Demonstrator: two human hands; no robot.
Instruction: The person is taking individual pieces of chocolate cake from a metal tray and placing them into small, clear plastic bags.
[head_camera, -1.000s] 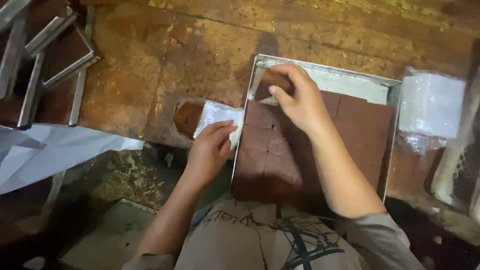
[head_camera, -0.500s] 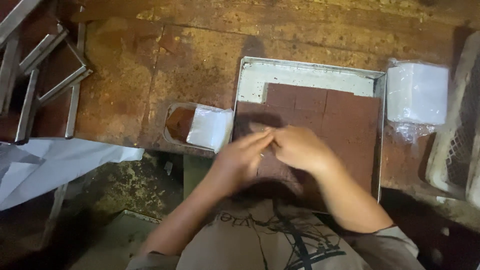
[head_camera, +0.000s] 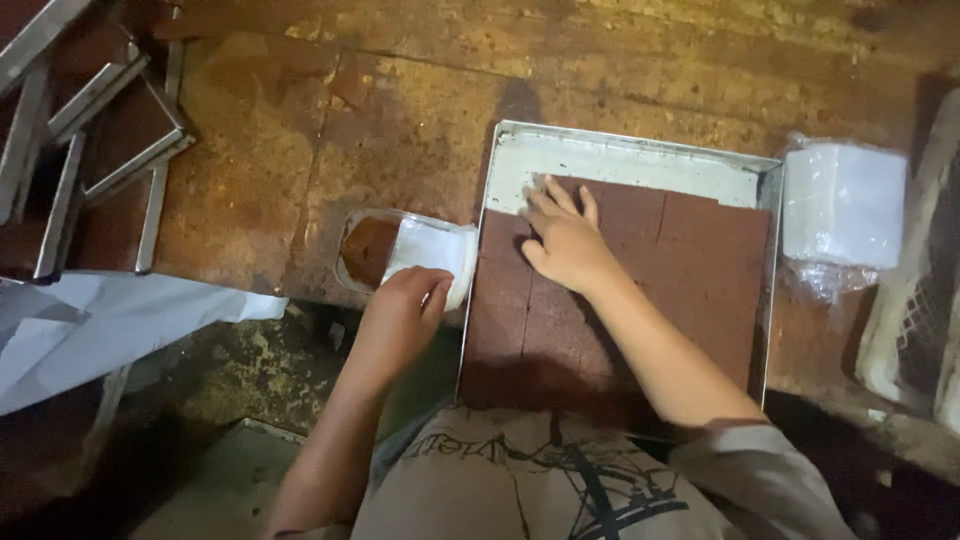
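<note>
Top strip of metal tray (head_camera: 640, 155) already emptied, most cut brown squares (head_camera: 690, 290) left; right hand (head_camera: 565, 240) flat, fingers spread, on corner square; left hand (head_camera: 400, 315) pinching white wrapper (head_camera: 430, 258).

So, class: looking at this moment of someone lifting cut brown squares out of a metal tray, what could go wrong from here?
The right hand presses flat on the brown slab, so a cut piece may crack or dent. The metal tray overhangs the table's near edge and might tip. The left hand grips the white wrappers loosely; they could slip.
</note>
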